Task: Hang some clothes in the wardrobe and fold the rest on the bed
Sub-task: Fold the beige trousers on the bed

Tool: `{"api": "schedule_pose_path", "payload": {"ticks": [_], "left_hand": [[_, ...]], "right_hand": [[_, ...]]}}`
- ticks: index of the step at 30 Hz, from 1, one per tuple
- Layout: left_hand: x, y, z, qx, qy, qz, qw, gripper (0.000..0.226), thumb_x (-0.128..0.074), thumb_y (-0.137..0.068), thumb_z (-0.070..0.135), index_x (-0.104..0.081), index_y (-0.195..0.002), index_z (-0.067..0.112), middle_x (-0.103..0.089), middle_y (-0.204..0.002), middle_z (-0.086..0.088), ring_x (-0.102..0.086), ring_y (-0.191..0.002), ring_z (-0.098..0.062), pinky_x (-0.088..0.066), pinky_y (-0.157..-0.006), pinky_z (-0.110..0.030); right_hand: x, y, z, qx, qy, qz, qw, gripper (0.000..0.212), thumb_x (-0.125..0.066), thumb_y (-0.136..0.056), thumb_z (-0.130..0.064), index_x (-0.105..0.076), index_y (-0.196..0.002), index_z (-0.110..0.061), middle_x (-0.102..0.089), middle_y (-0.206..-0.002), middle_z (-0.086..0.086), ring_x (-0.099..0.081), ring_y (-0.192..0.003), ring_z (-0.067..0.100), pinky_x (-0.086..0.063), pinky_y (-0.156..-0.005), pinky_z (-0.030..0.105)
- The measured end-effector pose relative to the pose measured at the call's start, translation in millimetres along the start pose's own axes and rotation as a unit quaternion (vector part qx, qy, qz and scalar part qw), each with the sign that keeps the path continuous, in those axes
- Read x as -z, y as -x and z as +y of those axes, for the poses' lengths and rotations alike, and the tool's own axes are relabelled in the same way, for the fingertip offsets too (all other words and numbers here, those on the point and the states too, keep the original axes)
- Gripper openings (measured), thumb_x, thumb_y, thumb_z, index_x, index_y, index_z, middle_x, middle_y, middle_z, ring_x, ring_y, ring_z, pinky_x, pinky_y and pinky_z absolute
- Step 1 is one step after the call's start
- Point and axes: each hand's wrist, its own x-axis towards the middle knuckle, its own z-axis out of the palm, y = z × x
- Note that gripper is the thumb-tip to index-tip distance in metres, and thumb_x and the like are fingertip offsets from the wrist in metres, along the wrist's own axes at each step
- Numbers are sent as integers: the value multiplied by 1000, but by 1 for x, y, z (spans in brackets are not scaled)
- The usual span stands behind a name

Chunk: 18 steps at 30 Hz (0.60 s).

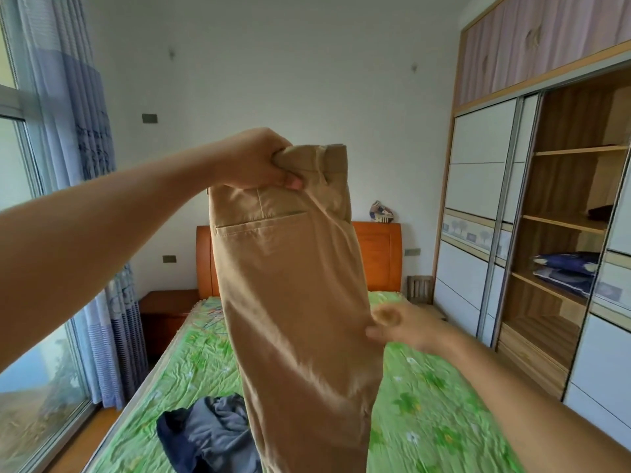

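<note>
1 khaki trousers | left hand grip clamped on them | right hand grip blurred, unclear

Tan cotton trousers: legs run off the bottom edge, hems not visible. Left hand: ends of the fingers are buried in the bunched waistband. Right hand: motion-blurred at the trousers' edge, can't tell grip from touch. The trousers cover the middle of the orange wooden headboard and the centre of the green floral bed. Dark blue and grey clothes heap: partly behind the trousers, clipped by the bottom edge. Wood-and-white wardrobe: cut off at right. Small dark item on its shelf: too small to identify.
</note>
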Motion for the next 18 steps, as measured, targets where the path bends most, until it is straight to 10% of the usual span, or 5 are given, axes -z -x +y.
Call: {"api": "schedule_pose_path", "payload": {"ticks": [3, 11, 15, 18], "left_hand": [[-1, 5, 19, -24, -6, -13, 1000, 20, -82, -78, 45, -65, -73, 35, -66, -70, 27, -61, -63, 7, -37, -51, -11], [4, 46, 25, 50, -107, -34, 992, 41, -77, -73, 64, -62, -76, 25, -66, -73, 5, -61, -70, -17, -45, -60, -33], [14, 92, -21, 108, 166, -70, 978, 32, -85, -79, 28, -67, -101, 13, -70, -100, -12, -69, -90, -28, -57, -82, -49], [-5, 121, -34, 131, 451, -1, 883, 42, -81, -76, 6, -65, -114, 11, -65, -112, -14, -70, -96, -25, -60, -89, -47]], "right_hand": [[22, 4, -81, 168, -171, 94, 966, 62, -74, -74, -70, -49, -128, -55, -61, -116, -42, -57, -109, -19, -46, -86, 9], [18, 1, -164, 269, -329, 214, 880, 15, -65, -95, -5, -72, -106, -9, -78, -96, 5, -75, -91, 19, -57, -74, 23], [11, 7, -169, 231, -391, 184, 872, 16, -64, -94, -5, -77, -99, -14, -78, -100, 11, -75, -92, 24, -60, -72, 27], [5, 16, -177, 218, -374, 203, 878, 18, -67, -92, -10, -81, -94, -21, -77, -103, 9, -75, -97, 25, -61, -77, 29]]}}
